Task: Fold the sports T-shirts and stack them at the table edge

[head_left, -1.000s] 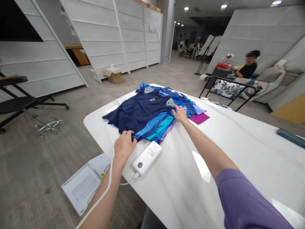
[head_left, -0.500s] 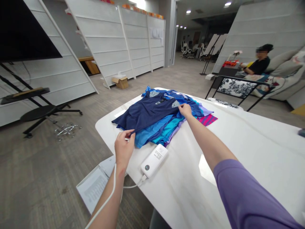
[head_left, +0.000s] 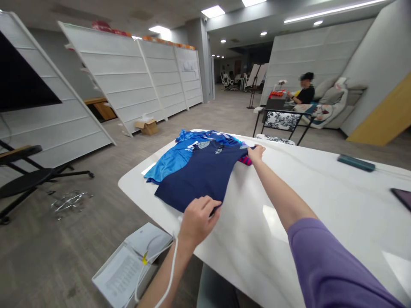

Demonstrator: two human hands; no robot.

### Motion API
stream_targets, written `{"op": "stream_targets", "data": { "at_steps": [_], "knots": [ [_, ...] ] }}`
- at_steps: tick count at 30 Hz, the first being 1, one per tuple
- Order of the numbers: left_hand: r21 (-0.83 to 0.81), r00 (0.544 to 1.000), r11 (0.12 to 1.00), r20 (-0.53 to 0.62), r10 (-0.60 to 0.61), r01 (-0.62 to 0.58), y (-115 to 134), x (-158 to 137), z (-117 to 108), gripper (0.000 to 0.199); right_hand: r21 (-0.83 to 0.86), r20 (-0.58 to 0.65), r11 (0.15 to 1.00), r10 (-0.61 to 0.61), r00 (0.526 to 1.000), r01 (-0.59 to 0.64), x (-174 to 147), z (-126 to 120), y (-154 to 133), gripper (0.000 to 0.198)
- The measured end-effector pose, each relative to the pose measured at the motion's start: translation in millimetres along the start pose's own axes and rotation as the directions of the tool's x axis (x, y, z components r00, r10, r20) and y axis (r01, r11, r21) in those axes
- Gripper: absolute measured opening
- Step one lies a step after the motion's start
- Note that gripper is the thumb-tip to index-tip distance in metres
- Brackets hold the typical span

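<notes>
A navy blue shirt [head_left: 202, 175] with patterned grey patches near its collar is stretched between my two hands. My left hand [head_left: 199, 220] pinches its near hem corner, close to the table's front edge. At the far right, my right hand [head_left: 256, 153] grips the shirt's sleeve end with closed fingers. Beneath and beyond it lie more garments, among them a bright blue shirt [head_left: 173, 160] on the left and a pink-and-purple striped cloth [head_left: 245, 160] near my right hand. A white cable [head_left: 171, 273] runs along my left forearm. The white power bank cannot be made out.
The white marbled table [head_left: 308, 188] has a dark green case [head_left: 355, 163] and a dark-screened device [head_left: 403, 197] on its right. Below its left edge sits an open white box [head_left: 123, 263]. A black-framed chair [head_left: 282, 122] stands behind; a person [head_left: 305, 92] sits farther back.
Both hands have drawn the navy shirt right and toward me, my left hand most. More of the bright blue shirt now shows at left. The power bank has gone from sight. The view has tilted up.
</notes>
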State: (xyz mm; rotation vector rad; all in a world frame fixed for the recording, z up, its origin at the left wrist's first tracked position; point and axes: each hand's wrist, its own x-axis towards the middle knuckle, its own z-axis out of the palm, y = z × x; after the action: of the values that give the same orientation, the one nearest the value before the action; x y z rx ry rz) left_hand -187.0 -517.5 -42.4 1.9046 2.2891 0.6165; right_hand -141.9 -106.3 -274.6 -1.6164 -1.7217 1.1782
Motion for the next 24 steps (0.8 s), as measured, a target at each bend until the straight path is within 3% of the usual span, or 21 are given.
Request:
{"op": "stream_targets", "data": {
  "at_steps": [3,6,11,15,17,18,21,23,24],
  "knots": [
    [-0.128,0.972,0.987,0.199,0.122,-0.098,81.9,-12.1,37.9,0.011,-0.052,0.022,0.992,0.116,0.993,-0.115,-13.4,-85.9,61.5,0.065],
    [-0.272,0.904,0.955,0.371,0.215,-0.115,158.9,-28.8,76.8,0.009,-0.125,0.029,0.975,0.186,0.982,-0.181,-35.5,-182.3,123.6,0.069],
    [-0.456,0.753,0.887,0.559,0.347,-0.072,276.5,-47.1,127.9,0.023,-0.268,-0.024,0.941,0.211,0.977,-0.209,-77.2,-339.8,203.9,0.075],
    [-0.665,0.607,0.745,0.617,0.501,0.062,351.6,-48.2,147.1,0.043,-0.337,-0.038,0.917,0.212,0.976,-0.213,-107.9,-438.4,244.2,0.074],
    [-0.736,0.576,0.673,0.582,0.574,0.074,365.2,-41.7,148.8,0.053,-0.359,-0.059,0.904,0.228,0.972,-0.234,-123.4,-471.5,255.3,0.076],
    [-0.743,0.592,0.668,0.562,0.578,0.054,362.7,-36.8,148.7,0.052,-0.381,-0.078,0.892,0.232,0.97,-0.244,-132.6,-483.0,258.1,0.078],
    [-0.62,0.742,0.784,0.516,0.427,-0.02,318.7,-22.0,149.2,0.041,-0.489,-0.098,0.853,0.157,0.983,-0.184,-173.7,-497.0,254.0,0.083],
    [-0.457,0.826,0.889,0.487,0.283,-0.035,271.1,-22.4,151.3,0.044,-0.535,0.02,0.845,0.028,0.999,-0.013,-218.0,-492.4,243.1,0.082],
    [-0.372,0.844,0.928,0.485,0.228,-0.037,247.6,-28.5,152.2,0.049,-0.526,0.117,0.845,-0.037,0.992,0.094,-245.4,-487.8,236.5,0.081]
  ]
}}
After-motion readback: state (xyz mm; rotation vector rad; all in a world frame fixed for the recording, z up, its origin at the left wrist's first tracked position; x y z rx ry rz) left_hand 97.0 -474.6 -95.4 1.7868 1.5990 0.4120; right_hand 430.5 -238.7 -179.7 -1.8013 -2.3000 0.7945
